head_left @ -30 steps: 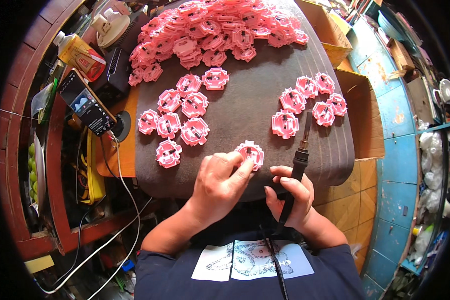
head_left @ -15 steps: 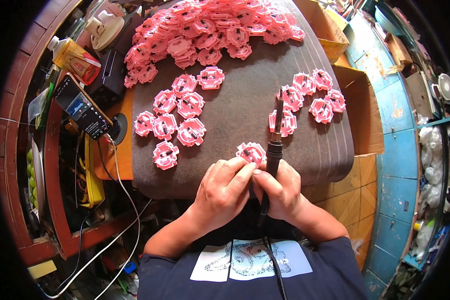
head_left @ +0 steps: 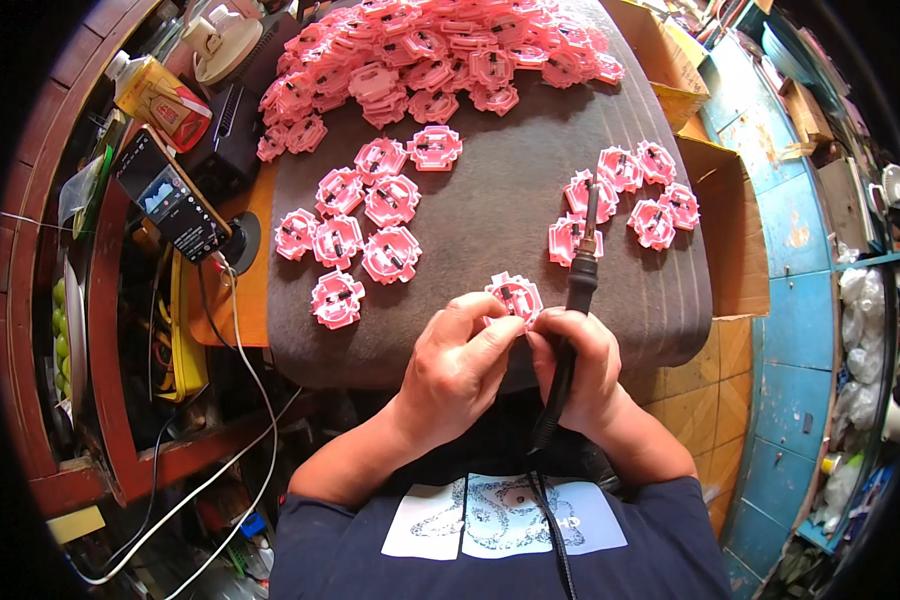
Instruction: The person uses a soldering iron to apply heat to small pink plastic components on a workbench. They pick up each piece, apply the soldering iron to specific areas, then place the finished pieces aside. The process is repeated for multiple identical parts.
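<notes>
At the near edge of the table, my left hand [head_left: 455,355] pinches a pink plastic part [head_left: 515,293] with a small black piece at its centre. My right hand [head_left: 588,365] is wrapped round the black handle of a soldering iron [head_left: 582,282]. The iron's metal shaft points away from me, over the table. My right thumb and forefinger also meet at the near right edge of the pink part, close to my left fingertips. What lies between those fingertips is hidden.
A large heap of similar pink parts [head_left: 430,60] covers the far end of the dark table mat [head_left: 490,200]. Several loose parts lie left [head_left: 338,240] and right [head_left: 653,222]. A phone [head_left: 173,197] and a bottle [head_left: 160,100] stand left; cardboard boxes [head_left: 735,220] stand right.
The whole view has shifted slightly. Against the table, my right hand has moved a little right, tilting the iron further rightward. My left fingers have spread somewhat around the pink part.
</notes>
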Tool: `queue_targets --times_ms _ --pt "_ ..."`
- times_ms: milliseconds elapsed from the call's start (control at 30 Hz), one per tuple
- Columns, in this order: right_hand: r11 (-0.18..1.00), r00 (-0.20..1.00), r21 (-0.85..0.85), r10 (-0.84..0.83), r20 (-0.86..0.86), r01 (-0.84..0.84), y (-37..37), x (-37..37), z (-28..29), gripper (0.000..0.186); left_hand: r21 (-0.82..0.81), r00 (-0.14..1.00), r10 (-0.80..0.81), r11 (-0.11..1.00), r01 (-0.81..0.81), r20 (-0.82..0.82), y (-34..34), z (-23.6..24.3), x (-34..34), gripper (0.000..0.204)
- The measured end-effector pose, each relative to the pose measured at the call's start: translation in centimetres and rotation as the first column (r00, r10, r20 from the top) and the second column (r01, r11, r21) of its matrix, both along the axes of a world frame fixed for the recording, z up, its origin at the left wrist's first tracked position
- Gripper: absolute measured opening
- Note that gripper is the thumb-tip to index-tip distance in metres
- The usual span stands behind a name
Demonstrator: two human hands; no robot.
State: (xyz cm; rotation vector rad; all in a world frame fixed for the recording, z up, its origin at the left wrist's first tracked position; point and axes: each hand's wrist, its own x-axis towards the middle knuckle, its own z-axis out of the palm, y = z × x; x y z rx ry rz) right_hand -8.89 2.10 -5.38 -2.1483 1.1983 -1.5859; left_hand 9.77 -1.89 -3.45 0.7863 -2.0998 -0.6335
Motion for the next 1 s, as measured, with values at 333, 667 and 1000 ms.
queue_targets --times_ms 333,667,1000 --pt "0.994 0.989 0.102 0.012 0.144 -0.027 0.2 0.4 -0.5 0.061 0.083 0.997 -0.073 0.994 0.076 -0.038 -1.4 0.7 -0.4 0.027" --pt "0.984 0.998 -0.178 -0.023 -0.054 0.013 0.9 -0.3 -0.8 0.057 0.112 0.999 -0.041 0.993 0.043 -0.018 -1.6 0.9 -0.7 0.019" --pt "0.986 0.982 -0.138 -0.113 -0.153 0.092 0.6 0.1 -0.8 0.055 0.150 0.998 0.025 0.988 -0.017 -0.054 -1.3 0.7 -1.1 0.014"
